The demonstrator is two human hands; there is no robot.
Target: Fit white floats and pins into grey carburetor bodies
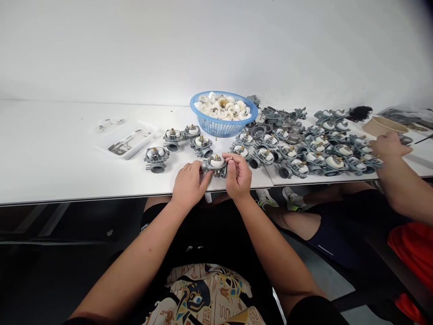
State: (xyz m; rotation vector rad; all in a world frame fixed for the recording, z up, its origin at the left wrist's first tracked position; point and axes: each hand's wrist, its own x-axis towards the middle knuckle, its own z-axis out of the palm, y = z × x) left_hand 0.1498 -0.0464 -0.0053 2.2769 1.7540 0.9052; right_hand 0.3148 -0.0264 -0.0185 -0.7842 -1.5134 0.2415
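A grey metal carburetor body (pixel 214 174) with a white plastic float (pixel 217 161) and brass fittings sits at the table's front edge between my hands. My left hand (pixel 188 184) is closed on its left side, thumb in front and fingers behind. My right hand (pixel 239 177) is at its right side, thumb and forefinger pinched together. A tiny dark tip shows there, too small to name. Left of and behind my hands stand several similar carburetors, among them a front one (pixel 156 160) and one nearer (pixel 201 146).
A blue plastic basket (pixel 219 128) heaped with white floats stands behind. At left, a white tray (pixel 126 155) holds thin metal pins. Many carburetors (pixel 316 158) crowd the right side. A co-worker's hand (pixel 390 145) is near a brown bowl (pixel 380 126) at far right.
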